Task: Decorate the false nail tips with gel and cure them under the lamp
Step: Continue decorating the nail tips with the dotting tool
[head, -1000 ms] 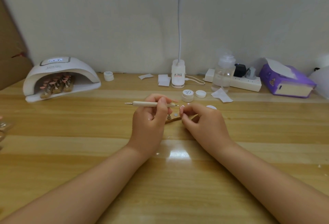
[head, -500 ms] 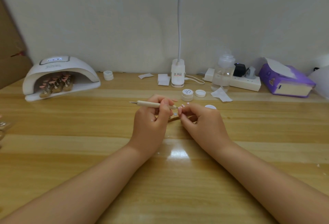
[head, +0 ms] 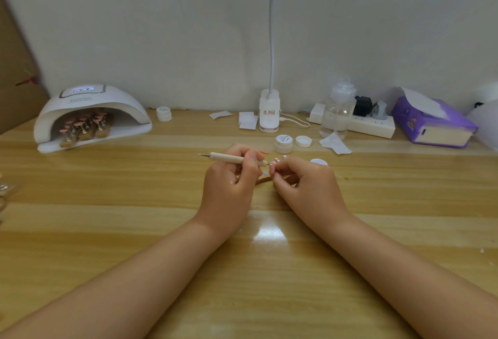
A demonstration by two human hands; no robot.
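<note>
My left hand (head: pixel 231 182) grips a cream dotting pen (head: pixel 229 158), held level with its fine tip pointing right. My right hand (head: pixel 304 182) pinches a small pale nail tip (head: pixel 276 161) on a stand, and the pen tip meets it. A wooden holder strip (head: pixel 262 180) lies on the table under both hands, mostly hidden. The white curing lamp (head: pixel 91 112) at the back left is lit, with several pink nail tips on wooden strips (head: pixel 86 125) inside. An open gel pot (head: pixel 283 144) and its lid (head: pixel 303 141) sit just beyond my hands.
A desk lamp base (head: pixel 269 112) stands at the back centre, with paper wipes (head: pixel 248 119) beside it. A clear pump bottle (head: pixel 338 112), a white power strip (head: pixel 372 123) and a purple tissue box (head: pixel 433 125) fill the back right. Another gel pot (head: pixel 164 113) sits near the curing lamp.
Both hands shifted slightly away from me. The pen tip came closer to the nail tip in my right hand.
</note>
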